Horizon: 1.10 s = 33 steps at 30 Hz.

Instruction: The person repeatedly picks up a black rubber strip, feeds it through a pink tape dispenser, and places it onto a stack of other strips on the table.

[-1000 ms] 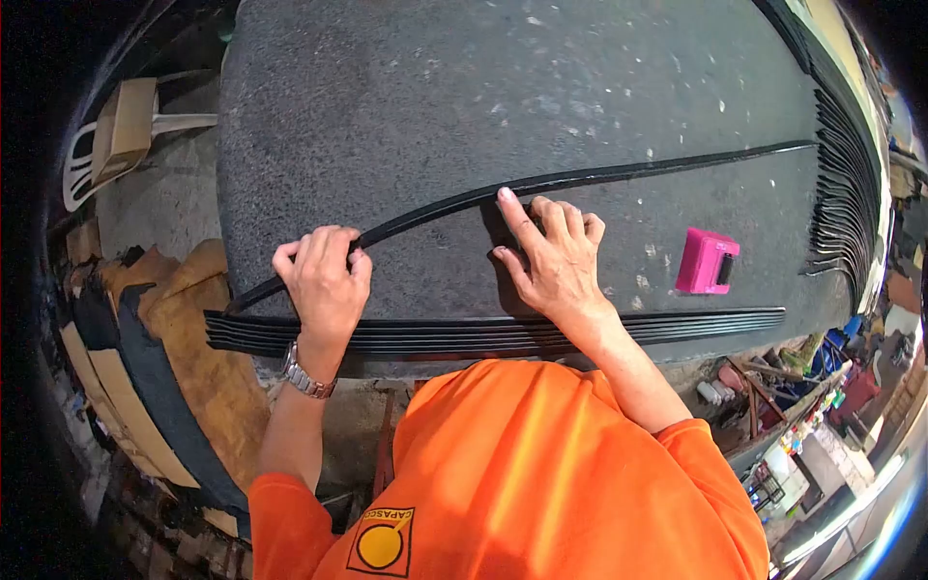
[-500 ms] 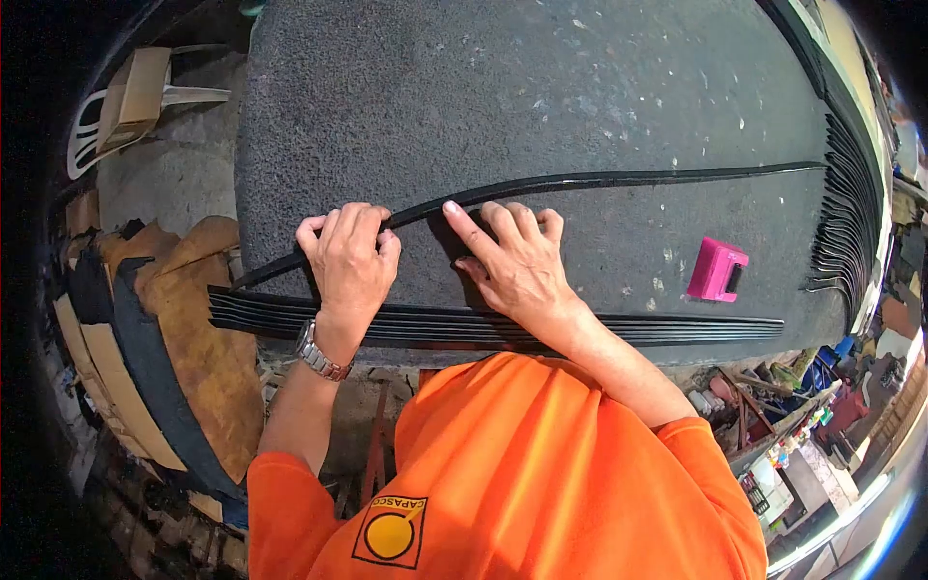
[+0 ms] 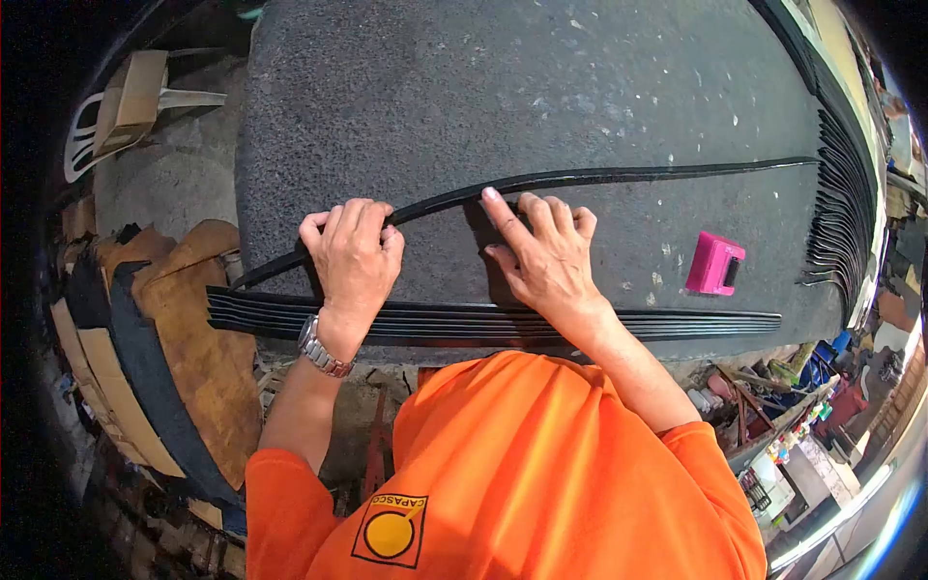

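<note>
A long, thin black strap (image 3: pixel 599 175) runs in a shallow curve across the dark worktable (image 3: pixel 464 87). My left hand (image 3: pixel 353 253), with a metal watch on its wrist, has its fingers curled over the strap near its left end, closed on it. Farther right, my right hand (image 3: pixel 556 256) has its index fingertip on the strap's near edge, with the thumb apart and the other fingers loosely bent. Below both hands, several similar straps (image 3: pixel 445 324) lie side by side along the table's near edge, partly covered by my right forearm.
A pink block-like object (image 3: pixel 713 263) with a dark insert sits on the right of the table. Many black straps (image 3: pixel 836 222) hang bunched over the right edge. At left are brown hide pieces (image 3: pixel 193 329) and a white chair (image 3: pixel 87 135) bearing a cardboard box (image 3: pixel 140 92).
My right hand has slid right along the strap, its index fingertip still at the strap's edge. My left hand stays in nearly the same place.
</note>
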Each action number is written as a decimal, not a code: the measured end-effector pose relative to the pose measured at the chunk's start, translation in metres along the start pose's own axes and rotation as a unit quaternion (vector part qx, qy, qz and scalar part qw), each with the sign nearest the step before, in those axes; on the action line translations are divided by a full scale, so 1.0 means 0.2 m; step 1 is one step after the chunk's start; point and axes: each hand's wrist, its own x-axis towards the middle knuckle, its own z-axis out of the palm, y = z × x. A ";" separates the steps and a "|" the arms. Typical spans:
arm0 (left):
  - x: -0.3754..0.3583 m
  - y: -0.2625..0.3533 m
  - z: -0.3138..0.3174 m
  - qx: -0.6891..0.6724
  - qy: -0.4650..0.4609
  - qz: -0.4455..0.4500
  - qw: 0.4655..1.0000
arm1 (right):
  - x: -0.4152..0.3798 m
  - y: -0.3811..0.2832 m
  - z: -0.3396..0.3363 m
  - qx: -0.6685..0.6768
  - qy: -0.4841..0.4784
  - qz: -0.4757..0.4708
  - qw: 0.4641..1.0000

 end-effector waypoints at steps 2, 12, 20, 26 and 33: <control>0.00 0.01 -0.01 -0.002 0.000 -0.001 1.000 | 0.03 -0.06 0.02 0.026 -0.010 -0.018 0.999; 0.00 0.00 0.00 0.004 0.007 -0.005 1.000 | 0.09 -0.15 0.03 0.059 -0.011 -0.061 0.996; -0.01 0.00 0.00 0.006 0.004 -0.008 1.000 | 0.06 -0.11 0.01 0.029 -0.018 -0.042 0.999; -0.01 0.00 0.00 0.006 -0.004 -0.004 1.000 | 0.03 -0.09 0.01 0.039 0.004 -0.017 0.999; -0.01 0.00 0.01 0.011 -0.013 -0.010 1.000 | -0.08 0.16 -0.07 -0.035 0.015 0.058 0.998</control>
